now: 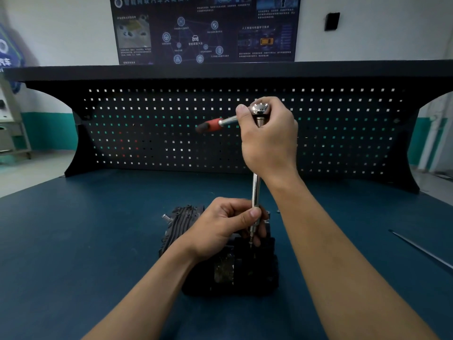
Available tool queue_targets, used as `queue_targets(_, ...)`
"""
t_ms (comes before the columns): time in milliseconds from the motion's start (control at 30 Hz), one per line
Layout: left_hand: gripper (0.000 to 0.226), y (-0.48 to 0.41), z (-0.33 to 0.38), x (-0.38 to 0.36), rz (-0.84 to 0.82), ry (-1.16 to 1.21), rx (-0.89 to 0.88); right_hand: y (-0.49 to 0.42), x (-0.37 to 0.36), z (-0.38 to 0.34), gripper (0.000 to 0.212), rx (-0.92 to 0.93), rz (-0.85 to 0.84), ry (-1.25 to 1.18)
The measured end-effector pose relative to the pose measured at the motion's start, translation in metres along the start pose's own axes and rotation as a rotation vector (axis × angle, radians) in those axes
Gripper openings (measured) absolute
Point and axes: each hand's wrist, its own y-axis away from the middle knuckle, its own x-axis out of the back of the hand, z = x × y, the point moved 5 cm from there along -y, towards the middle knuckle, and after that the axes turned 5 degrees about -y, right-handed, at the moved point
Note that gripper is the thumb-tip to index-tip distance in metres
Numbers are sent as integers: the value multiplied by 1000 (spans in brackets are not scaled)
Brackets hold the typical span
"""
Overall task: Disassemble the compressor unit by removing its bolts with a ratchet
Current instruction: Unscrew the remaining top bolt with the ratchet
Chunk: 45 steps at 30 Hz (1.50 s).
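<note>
The dark finned compressor unit (186, 224) lies on the blue bench top, partly hidden under my arms. A chrome ratchet (260, 109) with a red and black handle (209, 125) stands above it on a long extension bar (255, 190) that runs straight down to the unit's top. My right hand (269, 136) grips the ratchet head, the handle pointing left. My left hand (228, 224) pinches the lower end of the extension bar just above the unit. The bolt under the bar's tip is hidden.
A black pegboard back panel (171, 133) rises behind the bench. A thin metal rod (421, 251) lies on the bench top (85, 241) at the right. A small stub (166, 217) sticks out at the unit's far left end.
</note>
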Motion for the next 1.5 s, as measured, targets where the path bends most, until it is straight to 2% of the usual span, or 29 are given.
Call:
queue_targets(133,26,-2,-1,-1,10,-29,9,2,7,-4,14,44,85,202)
queue_targets(233,30,-2,0,-2,9,-43,16,2,10,-5,11,33,108,251)
queue_targets(333,24,-3,-1,-2,15,-55,17,0,12,-4,9,18,106,214)
queue_targets(433,18,-3,-1,-2,19,-55,16,-4,13,4,4,-76,99,44)
queue_targets(533,17,-3,-1,-3,9,-30,20,-8,9,14,6,-208,6,-195)
queue_targets(833,17,-2,-5,0,-7,35,60,-7,4,31,6,-414,-165,-542)
queue_targets(1100,20,-1,-4,-2,-18,34,69,-8,-1,33,8,-471,-311,-927)
queue_targets(1333,18,-1,-2,-3,-30,4,55,-2,-3,12,28,-438,-506,-1282)
queue_targets(1500,16,0,-1,-4,-44,0,47,-3,1,2,38,-419,-600,-1330)
